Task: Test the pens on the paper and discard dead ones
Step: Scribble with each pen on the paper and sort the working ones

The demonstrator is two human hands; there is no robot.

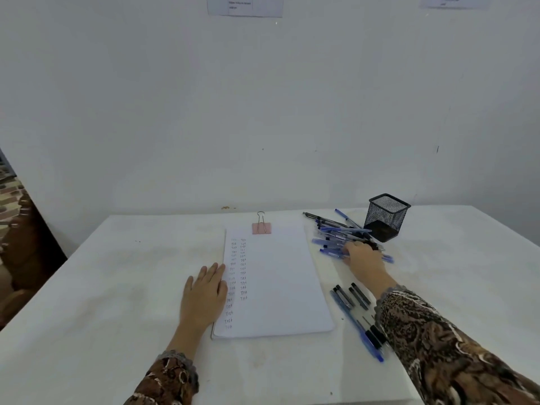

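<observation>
A white sheet of paper point(277, 282) lies in the middle of the table, with two columns of small "Test" marks down its left side. A pink binder clip point(261, 228) holds its top edge. My left hand point(204, 296) rests flat on the paper's left edge, fingers straight. A pile of blue and black pens point(336, 232) lies to the right of the paper's top. My right hand point(363, 254) reaches into the near side of that pile, its fingers curled down among the pens; whether it grips one is hidden. A second group of pens point(355, 314) lies beside the paper's lower right.
A black mesh pen holder point(387, 217) stands behind the pile near the wall. The white table point(117, 287) ends at the wall at the back and drops off on the left. Sheets of paper point(245, 5) are stuck high on the wall.
</observation>
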